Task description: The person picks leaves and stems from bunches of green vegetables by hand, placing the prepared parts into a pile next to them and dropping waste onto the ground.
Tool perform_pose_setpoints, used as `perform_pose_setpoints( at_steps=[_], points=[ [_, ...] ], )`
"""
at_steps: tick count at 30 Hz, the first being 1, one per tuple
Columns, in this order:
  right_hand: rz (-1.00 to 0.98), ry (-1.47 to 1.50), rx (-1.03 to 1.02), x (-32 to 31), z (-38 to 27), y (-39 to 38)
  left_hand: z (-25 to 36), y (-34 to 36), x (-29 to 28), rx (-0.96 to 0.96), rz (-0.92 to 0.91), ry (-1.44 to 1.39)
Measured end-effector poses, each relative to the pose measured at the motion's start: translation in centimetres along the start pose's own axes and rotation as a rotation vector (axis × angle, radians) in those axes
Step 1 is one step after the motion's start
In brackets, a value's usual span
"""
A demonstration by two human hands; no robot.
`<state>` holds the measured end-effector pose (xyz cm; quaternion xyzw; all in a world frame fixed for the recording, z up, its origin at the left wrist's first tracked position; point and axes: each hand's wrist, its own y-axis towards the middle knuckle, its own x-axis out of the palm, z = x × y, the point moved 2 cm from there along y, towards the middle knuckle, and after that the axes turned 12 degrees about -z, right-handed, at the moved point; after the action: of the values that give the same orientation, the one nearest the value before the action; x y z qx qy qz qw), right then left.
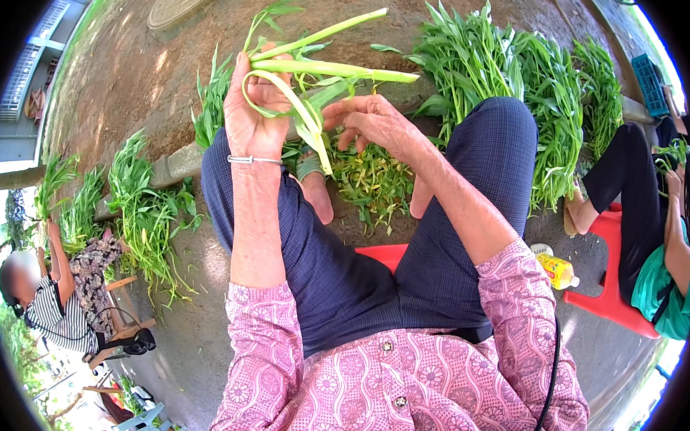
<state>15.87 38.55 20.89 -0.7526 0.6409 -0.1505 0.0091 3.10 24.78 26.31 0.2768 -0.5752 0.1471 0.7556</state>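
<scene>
My left hand point(257, 111) is raised above my left knee, closed around a few pale green stalks of water spinach point(331, 65). Two thick stalks point right from the fist, and a thinner one bends over and hangs down; narrow leaves stick out at the top. Beside the hanging leaves is my right hand point(379, 125), its fingers loosely bent and apart, with nothing visible in them. I cannot tell whether its fingertips touch a leaf. Below the hands, between my feet, lies a heap of yellowed and green leaves point(370, 183).
Big piles of leafy greens point(501, 85) lie ahead on the right, with more bunches point(140, 201) on the left. A yellow bottle point(557, 271) lies by my right elbow. People sit at both sides, one on a red stool point(606, 281). A blue crate point(649, 85) stands far right.
</scene>
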Motion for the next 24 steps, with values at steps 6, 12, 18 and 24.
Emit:
perform_pose_setpoints(
  at_steps=[6, 12, 18, 24],
  points=[
    [-0.082, 0.026, 0.066, 0.6, -0.1, -0.4, 0.0, 0.0, 0.0, 0.123, 0.070, 0.077],
    [-0.073, -0.071, 0.068, 0.9, -0.4, -0.4, 0.0, 0.0, 0.1, 0.060, 0.005, 0.027],
    [-0.044, -0.014, 0.116, 0.4, -0.1, -0.4, 0.3, 0.1, 0.2, 0.006, -0.116, -0.055],
    [-0.005, -0.015, 0.042, -0.3, -0.5, -1.1, 1.6, -0.3, -0.2, 0.084, -0.052, 0.050]
  ],
)
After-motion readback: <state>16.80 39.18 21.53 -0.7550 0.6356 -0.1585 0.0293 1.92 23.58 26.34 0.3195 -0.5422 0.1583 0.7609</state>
